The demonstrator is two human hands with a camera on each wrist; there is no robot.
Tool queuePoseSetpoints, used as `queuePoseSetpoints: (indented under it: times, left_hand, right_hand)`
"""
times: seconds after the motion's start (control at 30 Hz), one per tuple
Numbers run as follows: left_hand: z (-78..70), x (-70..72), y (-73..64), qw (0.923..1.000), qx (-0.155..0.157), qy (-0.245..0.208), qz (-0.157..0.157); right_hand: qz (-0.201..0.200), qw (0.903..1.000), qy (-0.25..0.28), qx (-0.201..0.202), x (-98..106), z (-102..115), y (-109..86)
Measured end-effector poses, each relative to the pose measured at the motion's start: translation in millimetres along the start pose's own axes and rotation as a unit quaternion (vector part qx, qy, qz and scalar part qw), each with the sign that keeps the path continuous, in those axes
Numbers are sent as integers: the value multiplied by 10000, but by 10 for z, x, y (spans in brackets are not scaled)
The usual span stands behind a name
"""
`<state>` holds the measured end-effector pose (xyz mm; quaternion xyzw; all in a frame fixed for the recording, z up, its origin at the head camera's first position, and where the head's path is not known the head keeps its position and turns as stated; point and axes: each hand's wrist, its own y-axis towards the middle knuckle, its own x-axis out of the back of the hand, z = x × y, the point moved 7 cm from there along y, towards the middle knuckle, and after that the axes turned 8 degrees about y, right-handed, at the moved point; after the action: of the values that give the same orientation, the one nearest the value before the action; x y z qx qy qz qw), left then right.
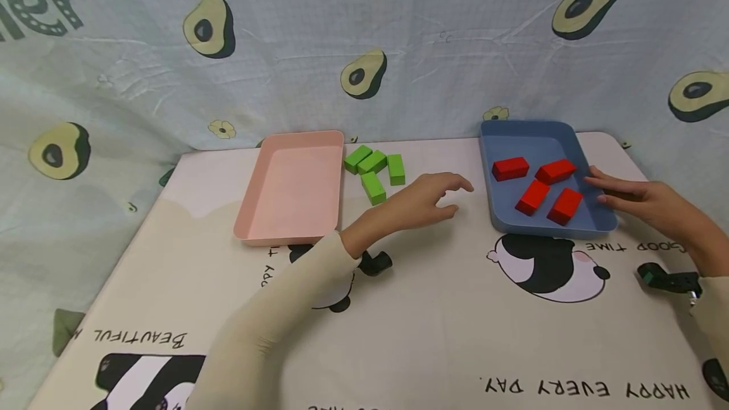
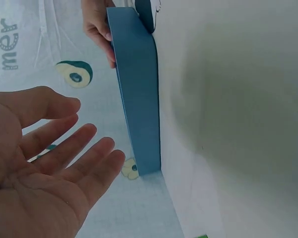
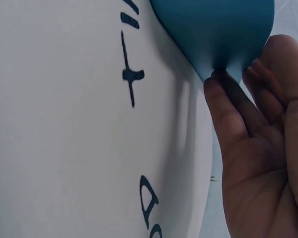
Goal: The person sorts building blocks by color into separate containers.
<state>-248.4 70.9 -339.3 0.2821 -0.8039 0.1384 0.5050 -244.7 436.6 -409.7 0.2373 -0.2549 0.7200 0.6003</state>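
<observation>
My left hand (image 1: 418, 201) hovers over the table to the left of the blue tray (image 1: 592, 231), holding nothing. Its fingers are spread and loosely bent, as the left hand (image 2: 44, 163) shows in the left wrist view. Four-sided red blocks (image 1: 532, 197), several of them, lie inside the blue tray. At the tray's right end, my right hand (image 1: 652, 201) touches the wall with fairly straight fingers. In the right wrist view, fingertips (image 3: 216, 89) rest against the outside of the blue wall. Several green blocks (image 1: 373, 188) lie on the table behind the left wrist.
A pink tray (image 1: 287, 192) with nothing in it stands left of the green blocks. The tablecloth (image 1: 433, 334) has printed animals and lettering. Behind the table hangs a pale curtain (image 1: 285, 68) with avocado prints.
</observation>
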Motion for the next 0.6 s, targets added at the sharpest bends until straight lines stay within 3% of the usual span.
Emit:
queuePoseSetpoints:
  times: [0.17, 0.37, 0.6]
  left_hand:
    - [81, 56, -143, 9997, 133, 78, -162]
    - [162, 85, -289, 9995, 58, 105, -303]
    - [336, 169, -558, 9981, 268, -34, -549]
  right_hand:
    - [20, 10000, -64, 31, -7, 8, -3]
    - [-103, 9997, -165, 160, -7, 6, -27]
    - [-265, 9973, -603, 325, -6, 90, -32]
